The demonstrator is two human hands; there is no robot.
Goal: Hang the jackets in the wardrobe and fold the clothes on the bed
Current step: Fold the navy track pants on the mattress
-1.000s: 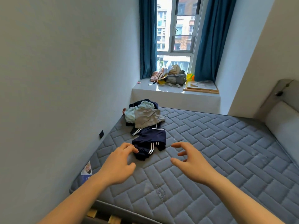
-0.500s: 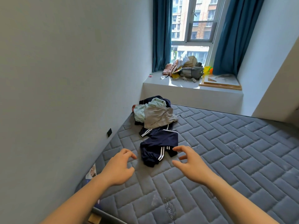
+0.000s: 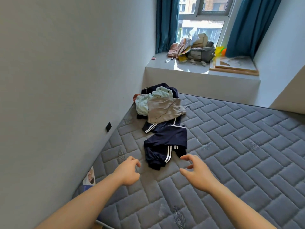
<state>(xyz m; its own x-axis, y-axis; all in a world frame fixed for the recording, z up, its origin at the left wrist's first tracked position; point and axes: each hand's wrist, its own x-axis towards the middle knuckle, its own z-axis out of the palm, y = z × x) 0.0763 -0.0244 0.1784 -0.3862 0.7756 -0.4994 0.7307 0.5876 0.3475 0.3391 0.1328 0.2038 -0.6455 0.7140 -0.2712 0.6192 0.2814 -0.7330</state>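
A heap of clothes lies on the grey quilted mattress [image 3: 231, 146] beside the left wall. Nearest me is a navy garment with white stripes [image 3: 165, 146]. Behind it a grey garment [image 3: 163, 109] lies over a pale mint one [image 3: 143, 103] and more navy cloth. My left hand [image 3: 127, 172] hovers just left of the navy garment's near end, fingers loosely curled, holding nothing. My right hand [image 3: 196, 172] hovers just right of it, fingers spread and bent, also empty. Neither hand touches the cloth.
A white wall [image 3: 66, 96] runs close along the left of the mattress. Beyond the bed a window ledge [image 3: 198, 70] carries a pile of bags and boxes [image 3: 194, 48] and a wooden board [image 3: 234, 68]. Blue curtains [image 3: 166, 23] flank the window.
Both hands have moved forward, closer to the near end of the navy striped garment. My view has shifted nearer to the clothes heap and tilted down.
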